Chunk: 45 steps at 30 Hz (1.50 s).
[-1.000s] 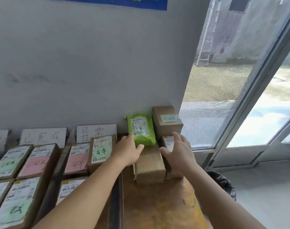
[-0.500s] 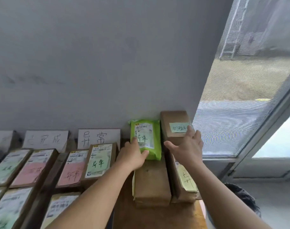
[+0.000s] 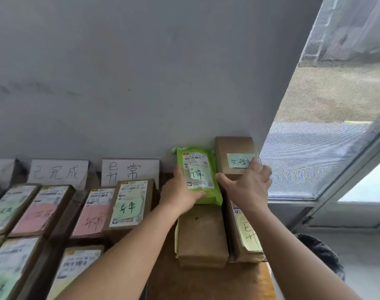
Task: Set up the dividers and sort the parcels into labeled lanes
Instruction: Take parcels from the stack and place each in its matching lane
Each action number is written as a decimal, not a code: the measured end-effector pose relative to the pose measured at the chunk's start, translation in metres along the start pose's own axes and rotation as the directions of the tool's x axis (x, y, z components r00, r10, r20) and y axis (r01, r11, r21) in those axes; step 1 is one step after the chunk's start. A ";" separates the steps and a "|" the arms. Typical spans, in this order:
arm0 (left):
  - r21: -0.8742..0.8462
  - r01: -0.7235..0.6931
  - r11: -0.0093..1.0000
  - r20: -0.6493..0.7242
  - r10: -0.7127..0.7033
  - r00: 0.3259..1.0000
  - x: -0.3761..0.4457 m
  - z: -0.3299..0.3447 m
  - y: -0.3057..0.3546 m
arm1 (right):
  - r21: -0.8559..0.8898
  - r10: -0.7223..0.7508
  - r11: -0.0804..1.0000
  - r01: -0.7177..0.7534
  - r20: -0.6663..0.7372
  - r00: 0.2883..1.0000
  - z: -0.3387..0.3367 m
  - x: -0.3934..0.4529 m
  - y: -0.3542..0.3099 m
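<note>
The wooden table carries the work area, bare at its near edge. Left of centre, flat brown parcels lie in rows; the nearest visible one bears a white shipping label. Farther back, a parcel with a pink note lies just beside a parcel with a green note.

At the right end, a plain brown parcel lies flat, and a parcel with a yellow note stands on edge, touching its right side.

The left hand grips the green bag parcel: the thumb is curled across the lower front face and the fingers pass behind the left edge. The bag leans upright against the wall, its lower end over the far end of the plain brown parcel.

The right hand is spread, thumb extended toward the bag's right edge, fingers reaching up against the upright brown box. Contact with the green sticky note on that box cannot be confirmed.

Against the grey wall stand two white lane signs, one left of the other. A screened window is at the right.
</note>
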<state>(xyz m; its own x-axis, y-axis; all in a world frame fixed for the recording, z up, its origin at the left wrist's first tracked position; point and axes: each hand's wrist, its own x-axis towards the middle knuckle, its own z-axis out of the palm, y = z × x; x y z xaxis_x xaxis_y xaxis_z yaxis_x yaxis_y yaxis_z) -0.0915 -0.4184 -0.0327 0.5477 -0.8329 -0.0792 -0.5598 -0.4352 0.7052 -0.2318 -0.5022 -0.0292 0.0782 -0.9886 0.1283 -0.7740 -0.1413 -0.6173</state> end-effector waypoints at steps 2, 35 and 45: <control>-0.038 -0.006 0.999 -0.003 0.006 1.000 -0.001 0.001 -0.001 | 0.002 -0.005 1.000 0.005 -0.016 1.000 0.001 0.000 -0.001; -0.594 0.057 0.802 -0.081 -0.130 0.988 -0.057 -0.065 0.006 | 0.333 -0.089 0.935 0.118 -0.101 0.991 -0.027 -0.043 -0.038; -0.663 0.046 0.747 -0.112 -0.160 0.981 -0.141 -0.119 -0.031 | 0.375 -0.180 0.904 0.203 -0.097 0.979 -0.041 -0.129 -0.077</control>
<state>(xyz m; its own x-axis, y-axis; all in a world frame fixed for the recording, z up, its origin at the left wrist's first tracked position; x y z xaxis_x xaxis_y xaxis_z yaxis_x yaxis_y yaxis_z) -0.0776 -0.2464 0.0404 0.6963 -0.7090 -0.1119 0.0198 -0.1368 0.9904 -0.2079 -0.3616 0.0341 0.1552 -0.9374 0.3116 -0.4484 -0.3479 -0.8234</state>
